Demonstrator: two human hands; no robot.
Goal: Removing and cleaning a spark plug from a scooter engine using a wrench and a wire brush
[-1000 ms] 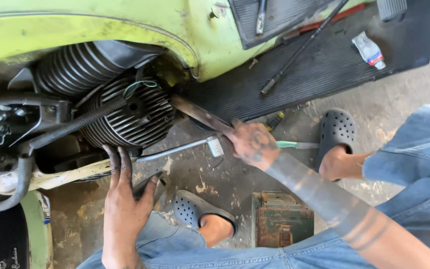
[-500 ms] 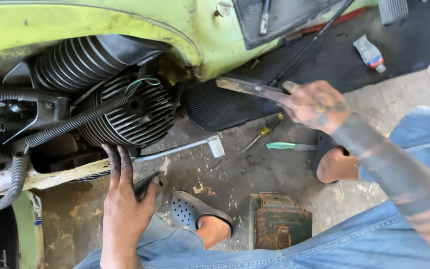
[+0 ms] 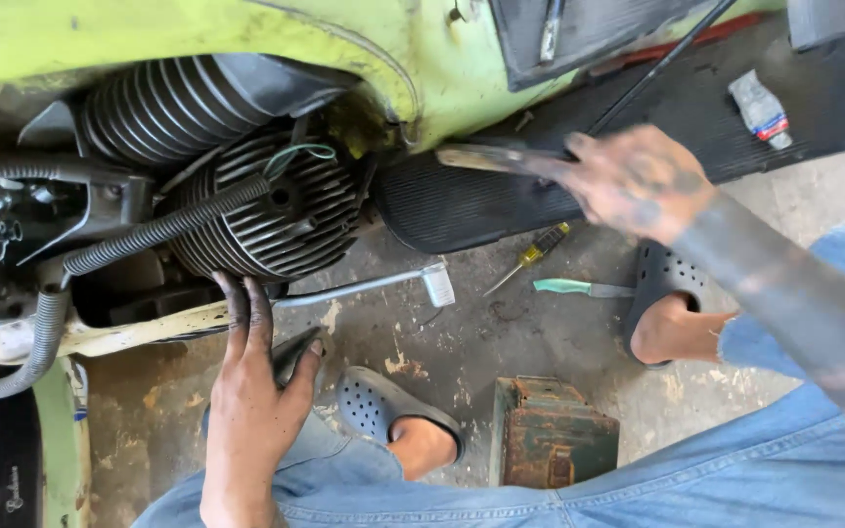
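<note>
Stained concrete floor; flat tool [image 3: 486, 158] in right hand [image 3: 638, 181]

Even, bright daylight is seen over the whole view, with no harsh glare. The green body [image 3: 198, 39] above the fingers [image 3: 246, 313] of the left hand [image 3: 256, 411] is lit strongly, while the engine fins [image 3: 276, 210] just above those fingers are sunk in shade. Soft shadows are cast on the floor [image 3: 501, 323] beside the fingers. The right hand [image 3: 638, 181] and the tool [image 3: 486, 158] in it are smeared by motion blur; the left hand is rendered sharply. Slight bending is noticed at the frame edges.
</note>
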